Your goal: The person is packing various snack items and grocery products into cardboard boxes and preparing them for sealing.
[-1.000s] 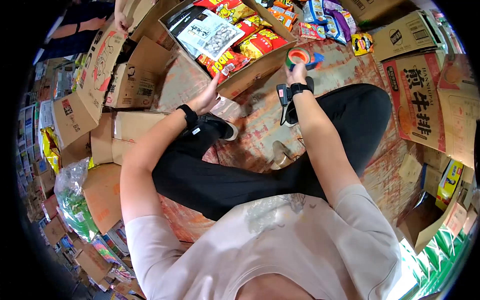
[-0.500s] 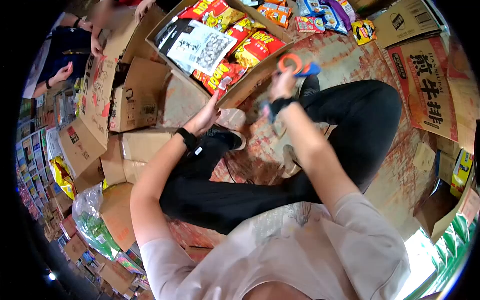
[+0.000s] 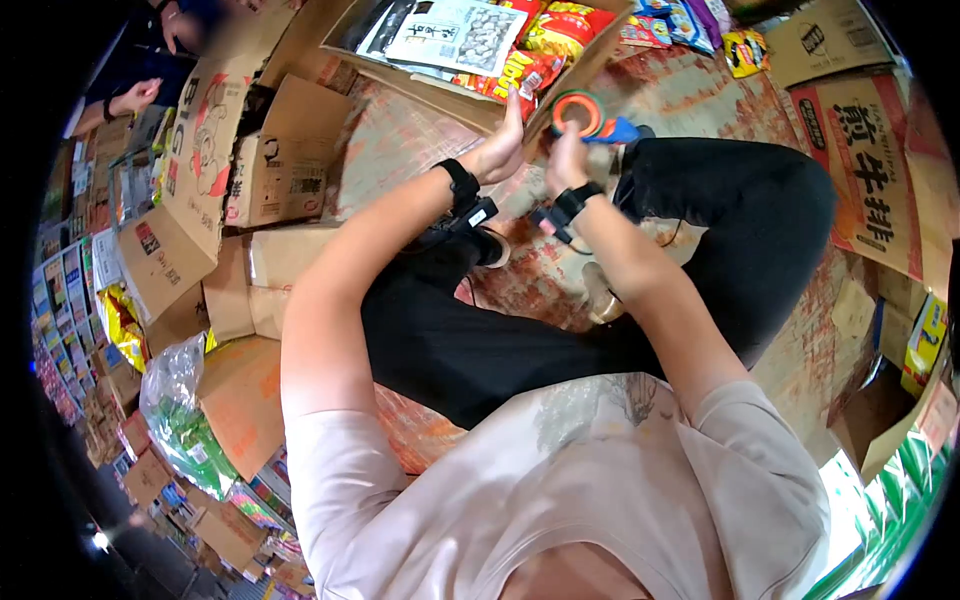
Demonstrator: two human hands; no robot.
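Observation:
My right hand [image 3: 568, 162] is closed round a tape dispenser with an orange ring [image 3: 591, 126] and a blue end, right at the near corner of an open cardboard box [image 3: 440, 92]. My left hand [image 3: 503, 148] has its fingers stretched out and lies against the near wall of that box. Inside the box are red and yellow snack bags [image 3: 566, 30] and a silver-and-black bag [image 3: 462, 38] on top. The fingertips of my right hand are partly hidden by the dispenser.
Several small snack packets [image 3: 745, 52] lie on the floor beyond the box. Flattened cartons [image 3: 858, 170] stand at the right. Open cartons [image 3: 285, 165] and a clear plastic bag with green contents [image 3: 190, 430] are at the left. Another person's hand [image 3: 135, 97] shows at upper left.
My left hand has moved right along the box's near wall, closer to my right hand. The tape dispenser, still in my right hand, has come nearer the box corner. The view has shifted.

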